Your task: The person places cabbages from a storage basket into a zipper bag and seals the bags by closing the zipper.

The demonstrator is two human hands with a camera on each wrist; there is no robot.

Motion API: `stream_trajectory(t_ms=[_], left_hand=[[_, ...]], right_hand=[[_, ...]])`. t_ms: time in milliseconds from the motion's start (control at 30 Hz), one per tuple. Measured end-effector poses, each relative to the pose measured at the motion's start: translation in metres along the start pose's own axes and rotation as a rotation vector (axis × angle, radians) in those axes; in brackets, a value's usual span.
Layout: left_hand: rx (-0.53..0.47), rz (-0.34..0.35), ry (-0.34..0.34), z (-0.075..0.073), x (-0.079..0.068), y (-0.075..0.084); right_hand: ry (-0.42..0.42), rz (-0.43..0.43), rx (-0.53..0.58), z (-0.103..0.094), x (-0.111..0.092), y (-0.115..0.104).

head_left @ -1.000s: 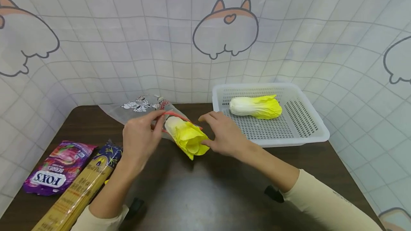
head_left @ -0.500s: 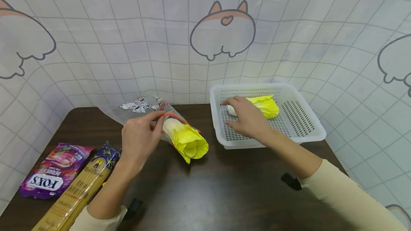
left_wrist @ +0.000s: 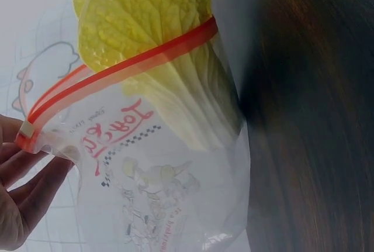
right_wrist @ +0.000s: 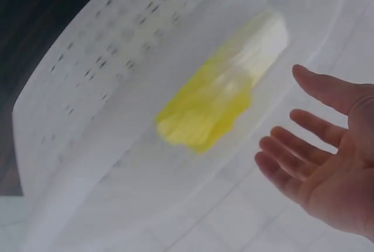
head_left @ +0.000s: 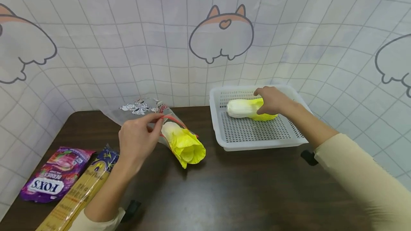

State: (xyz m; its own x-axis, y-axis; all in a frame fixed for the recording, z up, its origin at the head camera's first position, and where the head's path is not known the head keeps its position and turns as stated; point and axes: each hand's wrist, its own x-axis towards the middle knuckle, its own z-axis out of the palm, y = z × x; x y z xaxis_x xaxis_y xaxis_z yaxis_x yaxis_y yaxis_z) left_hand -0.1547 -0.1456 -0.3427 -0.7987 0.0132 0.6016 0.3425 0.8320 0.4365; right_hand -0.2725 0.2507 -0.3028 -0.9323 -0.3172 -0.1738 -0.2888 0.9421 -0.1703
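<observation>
My left hand (head_left: 138, 140) pinches the red-edged mouth of a clear zip bag (left_wrist: 158, 193) at its slider corner. Inside the bag sits the white base of a yellow-leaved napa cabbage (head_left: 186, 145); its leafy end sticks out past the red zip strip. Over the white basket (head_left: 257, 145) hovers my right hand (head_left: 273, 101), fingers spread, above the leafy half of a second napa cabbage (head_left: 239, 109). In the right wrist view that hand (right_wrist: 327, 152) holds nothing, and a gap shows between its fingers and the cabbage (right_wrist: 222, 88).
On the left of the dark table (head_left: 199, 195) lie a purple Fox's Berries packet (head_left: 56, 174) and a long pack of pasta (head_left: 83, 191). A white tiled-pattern curtain (head_left: 144, 45) hangs behind the table.
My right hand has left the bagged cabbage and moved right, over the cabbage in the basket. My left hand keeps its pinch on the bag's edge.
</observation>
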Motion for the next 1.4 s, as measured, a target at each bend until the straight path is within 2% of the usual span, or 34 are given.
stream_trajectory(t_ms=[167, 367, 600, 767, 900, 1167, 1400], left_hand=[[0.008, -0.018, -0.002, -0.005, -0.003, 0.0], [0.021, -0.006, 0.003, -0.009, -0.004, -0.001], [0.026, 0.016, 0.004, -0.009, -0.001, 0.0], [0.024, 0.019, -0.001, -0.009, 0.0, 0.001], [0.029, 0.021, -0.002, -0.008, 0.001, 0.001], [0.039, 0.013, -0.012, -0.008, 0.0, 0.002], [0.038, 0.007, -0.01, -0.008, 0.0, 0.002]], right_hand=[[-0.039, -0.015, -0.025, 0.008, 0.016, 0.017], [-0.086, -0.004, -0.029, 0.016, 0.028, 0.026], [-0.187, 0.022, -0.044, 0.014, 0.039, 0.031], [-0.247, 0.003, -0.055, 0.01, 0.048, 0.035], [-0.269, -0.024, -0.051, 0.006, 0.053, 0.039], [-0.275, -0.014, -0.06, 0.012, 0.058, 0.041], [-0.285, -0.02, -0.164, 0.021, 0.055, 0.04]])
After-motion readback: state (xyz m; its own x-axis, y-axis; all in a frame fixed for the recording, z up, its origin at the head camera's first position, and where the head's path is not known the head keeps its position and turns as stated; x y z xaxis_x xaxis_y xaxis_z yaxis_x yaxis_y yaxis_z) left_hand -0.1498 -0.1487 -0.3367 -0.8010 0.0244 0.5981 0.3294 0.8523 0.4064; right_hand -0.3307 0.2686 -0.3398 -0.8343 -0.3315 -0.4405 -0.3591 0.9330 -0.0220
